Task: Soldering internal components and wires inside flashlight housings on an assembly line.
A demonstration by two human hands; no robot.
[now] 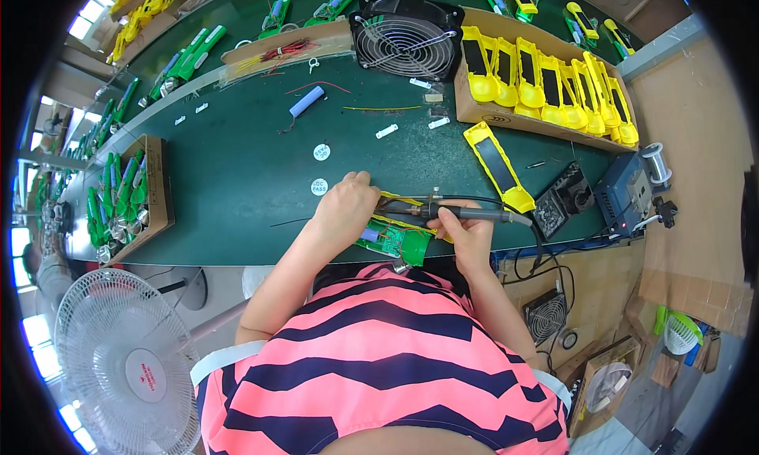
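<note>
My right hand (pixel 468 237) grips a soldering iron (pixel 484 214) with a dark handle, its tip end pointing left toward my left hand. Closed at the left end of a yellow plastic casing (pixel 423 230), my left hand (pixel 346 207) hides its own fingertips; what they pinch cannot be made out. A thin dark wire (pixel 291 222) sticks out to the left of that hand. Just below the yellow casing, at the table's near edge, lies a green casing (pixel 413 248) with a circuit board, thin wires and a blue cylindrical battery (pixel 369 234).
A cardboard box (pixel 506 119) of yellow casings stands back right, beside a black fan (pixel 405 48). Nearer lie a loose yellow casing (pixel 500 168), an iron stand (pixel 563 200) and a blue soldering station (pixel 622 194). Left, a box (pixel 160 188) holds green units; a battery (pixel 307 101) lies mid-table.
</note>
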